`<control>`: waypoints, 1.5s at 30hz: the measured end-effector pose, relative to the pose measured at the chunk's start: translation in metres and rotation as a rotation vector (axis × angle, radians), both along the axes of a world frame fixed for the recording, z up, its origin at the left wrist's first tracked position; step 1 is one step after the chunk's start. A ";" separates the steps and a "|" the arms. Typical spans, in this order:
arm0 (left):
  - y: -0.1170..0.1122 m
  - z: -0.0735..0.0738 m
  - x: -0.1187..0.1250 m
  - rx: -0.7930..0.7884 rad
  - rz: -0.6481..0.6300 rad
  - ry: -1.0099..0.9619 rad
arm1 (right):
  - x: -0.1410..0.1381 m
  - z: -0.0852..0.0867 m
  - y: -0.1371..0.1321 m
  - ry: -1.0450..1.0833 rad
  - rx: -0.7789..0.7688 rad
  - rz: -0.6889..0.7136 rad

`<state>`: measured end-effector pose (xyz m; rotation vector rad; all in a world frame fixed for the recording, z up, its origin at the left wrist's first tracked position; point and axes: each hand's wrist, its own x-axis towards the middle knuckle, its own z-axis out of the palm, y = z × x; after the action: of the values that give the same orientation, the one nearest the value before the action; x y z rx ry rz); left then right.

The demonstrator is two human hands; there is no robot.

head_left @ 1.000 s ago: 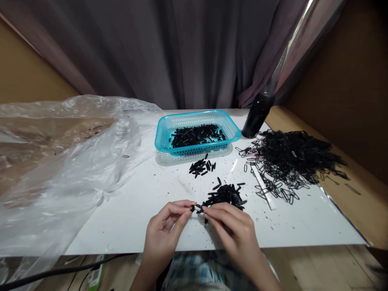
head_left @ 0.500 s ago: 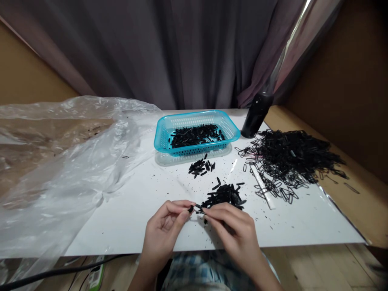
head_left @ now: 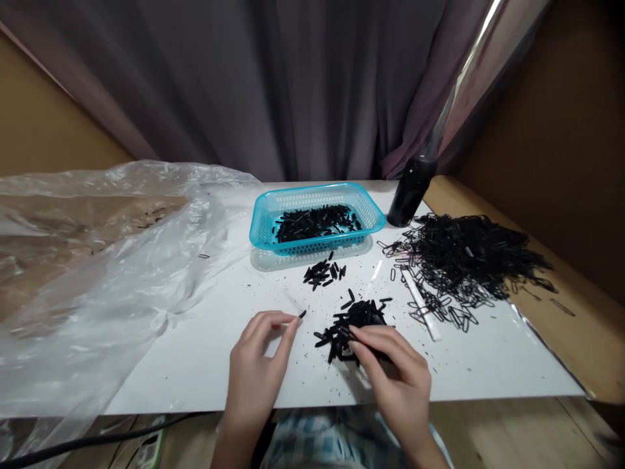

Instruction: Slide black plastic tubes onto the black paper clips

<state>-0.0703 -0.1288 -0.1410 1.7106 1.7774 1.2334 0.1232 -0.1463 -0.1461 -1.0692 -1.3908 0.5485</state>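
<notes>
My left hand [head_left: 263, 345] pinches a short black strip [head_left: 303, 314] between thumb and forefinger, just above the white table. At the near right edge of a heap of black strips [head_left: 361, 314], my right hand [head_left: 393, 361] has its thumb and fingers drawn together on another dark strip [head_left: 346, 331], partly hidden by the fingertips and the heap. Beyond the hands lies a smaller cluster of the strips [head_left: 319, 272]. A blue plastic basket [head_left: 258, 225] behind it holds many more.
To the right spreads a big tangled pile of thin black loops [head_left: 478, 254]. A white strip [head_left: 422, 306] lies by it, with a dark cylinder [head_left: 413, 190] behind. Clear plastic sheeting [head_left: 195, 215] covers the table's left side. Black crumbs dot the white tabletop [head_left: 205, 365].
The hands have moved apart: a moment ago their fingertips nearly met over small black pieces. My left hand is slightly farther left and up; my right hand has shifted right, over the heap.
</notes>
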 end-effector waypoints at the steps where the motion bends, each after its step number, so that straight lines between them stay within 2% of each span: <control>1: 0.003 0.003 0.000 -0.034 -0.003 0.043 | 0.001 0.000 0.000 0.009 -0.010 -0.027; 3: 0.009 0.007 0.001 -0.094 -0.013 0.025 | 0.002 0.000 0.001 0.022 -0.016 -0.051; 8: 0.021 0.008 0.003 -0.087 -0.128 -0.115 | 0.003 -0.001 0.002 0.025 -0.011 -0.035; 16: 0.014 0.005 -0.004 -0.078 -0.374 0.287 | 0.003 -0.002 0.001 0.043 -0.031 -0.024; 20: 0.012 0.005 -0.001 -0.127 -0.445 0.315 | 0.003 -0.002 0.001 0.031 -0.027 -0.015; 23: 0.012 0.003 0.000 -0.135 -0.451 0.241 | 0.004 -0.002 0.001 0.037 -0.028 -0.018; 25: 0.011 0.002 0.002 -0.149 -0.401 0.135 | 0.003 -0.002 0.001 0.039 -0.033 -0.021; 29: 0.007 0.000 0.008 -0.227 -0.254 -0.250 | 0.001 -0.004 0.000 0.011 -0.029 -0.020; 33: 0.005 0.002 0.017 -0.287 -0.250 -0.517 | -0.003 -0.006 0.001 -0.048 -0.005 0.022; 40: 0.002 0.004 0.020 -0.303 -0.295 -0.624 | -0.005 -0.006 0.004 -0.083 -0.092 0.040; 45: 0.001 0.003 0.018 -0.288 -0.313 -0.575 | -0.005 -0.004 0.005 -0.050 -0.117 0.109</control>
<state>-0.0520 -0.1281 -0.1382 1.2447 1.2220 1.1175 0.1183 -0.1417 -0.1499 -1.1117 -1.4822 0.6933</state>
